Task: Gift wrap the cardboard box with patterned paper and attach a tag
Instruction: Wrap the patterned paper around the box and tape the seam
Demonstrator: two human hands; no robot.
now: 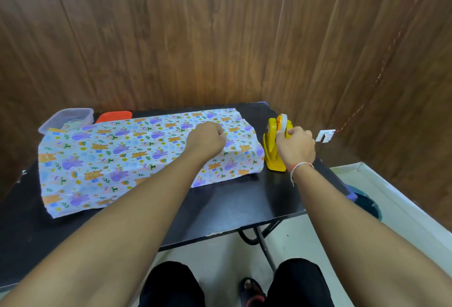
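Our left hand (pixel 208 139) pinches the patterned paper (pixel 137 150) mid-frame; our right hand (pixel 294 147) grips the tape dispenser (pixel 275 145). Releasing the pinch risks the fold springing loose.

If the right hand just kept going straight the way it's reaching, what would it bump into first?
The right hand is already on the yellow tape dispenser, fingers up at the tape roll. So the roll and dispenser come first. Beyond them is only the black table edge, then probably the wooden wall; depth is unclear.
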